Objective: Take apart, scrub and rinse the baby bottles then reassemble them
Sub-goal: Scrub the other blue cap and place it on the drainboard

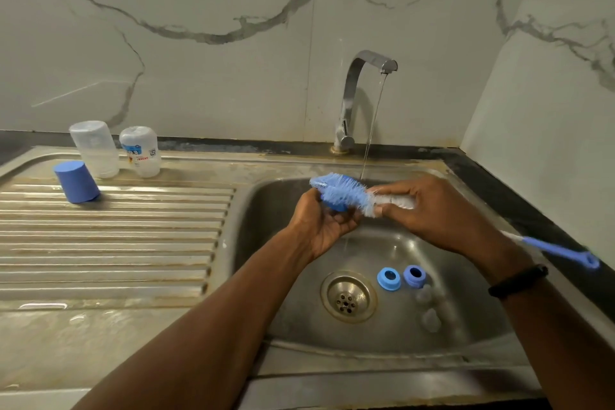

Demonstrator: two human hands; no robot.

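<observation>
Over the sink basin (266, 210), my right hand (432, 210) grips a bottle brush (342, 191) around its white bristles; its blue handle (562, 251) sticks out past my wrist. My left hand (322, 226) holds a small blue part (337, 207), mostly hidden, against the brush's blue bristles. Two blue collar rings (388, 278) (414, 275) lie on the sink floor, with two clear teats (423, 293) (431, 320) beside them. Two clear bottles (95, 148) (140, 151) stand upside down on the drainboard (116, 236), and a blue cap (77, 181) sits mouth down in front of them.
The tap (357, 90) runs a thin stream that falls just behind the brush. The drain (347, 297) sits mid-basin, left of the rings. A marble wall rises behind and on the right, and a dark counter edge (519, 206) borders the sink there.
</observation>
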